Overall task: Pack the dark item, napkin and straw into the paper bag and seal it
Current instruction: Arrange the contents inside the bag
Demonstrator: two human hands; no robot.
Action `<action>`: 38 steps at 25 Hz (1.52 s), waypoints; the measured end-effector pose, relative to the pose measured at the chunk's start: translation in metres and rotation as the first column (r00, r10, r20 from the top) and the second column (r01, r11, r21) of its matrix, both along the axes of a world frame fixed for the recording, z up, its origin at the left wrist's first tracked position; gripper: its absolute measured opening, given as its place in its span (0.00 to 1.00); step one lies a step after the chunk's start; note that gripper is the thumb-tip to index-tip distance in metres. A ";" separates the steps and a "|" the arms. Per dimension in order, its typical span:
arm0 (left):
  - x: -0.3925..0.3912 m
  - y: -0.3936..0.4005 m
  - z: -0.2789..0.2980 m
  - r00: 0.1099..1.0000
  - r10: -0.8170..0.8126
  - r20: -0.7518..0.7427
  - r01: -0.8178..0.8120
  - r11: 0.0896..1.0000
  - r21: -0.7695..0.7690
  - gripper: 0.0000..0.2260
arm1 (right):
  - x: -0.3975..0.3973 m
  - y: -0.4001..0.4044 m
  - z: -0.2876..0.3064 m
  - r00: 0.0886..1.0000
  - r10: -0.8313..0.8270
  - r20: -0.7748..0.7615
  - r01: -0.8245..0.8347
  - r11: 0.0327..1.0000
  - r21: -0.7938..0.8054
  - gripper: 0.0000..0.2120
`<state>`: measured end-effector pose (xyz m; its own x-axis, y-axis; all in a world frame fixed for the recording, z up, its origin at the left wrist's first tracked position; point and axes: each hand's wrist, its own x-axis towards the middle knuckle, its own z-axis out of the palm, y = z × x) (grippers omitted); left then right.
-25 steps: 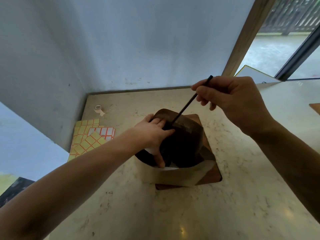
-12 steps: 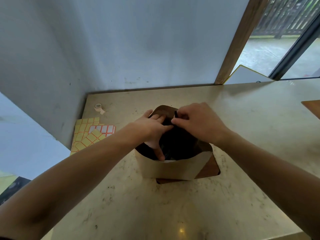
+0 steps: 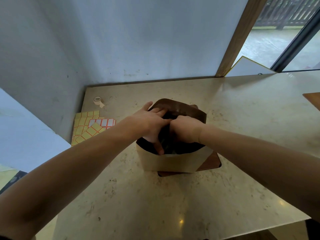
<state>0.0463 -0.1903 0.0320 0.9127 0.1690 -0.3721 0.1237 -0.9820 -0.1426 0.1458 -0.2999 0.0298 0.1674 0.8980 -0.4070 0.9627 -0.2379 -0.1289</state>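
The tan paper bag (image 3: 173, 163) stands upright with its mouth open on a wooden board (image 3: 212, 163). My left hand (image 3: 149, 125) grips the bag's left rim, thumb outside and fingers reaching into the dark inside. My right hand (image 3: 185, 130) is pushed down into the mouth from the right, and the bag hides its fingers. The straw is out of sight. A pale sliver (image 3: 170, 154) shows just inside the near rim; I cannot tell whether it is the napkin. The dark item cannot be made out in the shadow.
A small roll of tape (image 3: 97, 100) lies at the back left of the stone counter (image 3: 173, 205). Sheets of yellow and white stickers (image 3: 86, 129) lie left of the bag. Another wooden board (image 3: 313, 99) juts in at the right edge. Walls close off the back and left.
My right hand has come down from above the bag with the black straw and sunk into the mouth; the straw is no longer visible. My left hand has stayed on the rim.
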 end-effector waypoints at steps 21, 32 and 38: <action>-0.009 0.009 -0.009 0.996 -0.050 0.075 0.050 0.999 0.009 0.52 | 0.016 0.000 -0.045 0.993 -0.095 -0.067 0.098 0.994 0.052 0.10; -0.012 0.009 -0.005 0.995 -0.060 0.076 0.061 0.998 -0.008 0.51 | 0.018 -0.002 -0.027 0.986 -0.097 -0.135 0.105 0.993 0.053 0.12; -0.026 0.017 0.013 0.980 -0.040 0.193 0.078 0.978 -0.194 0.41 | 0.024 -0.024 0.020 0.963 -0.016 -0.268 0.114 0.927 0.356 0.11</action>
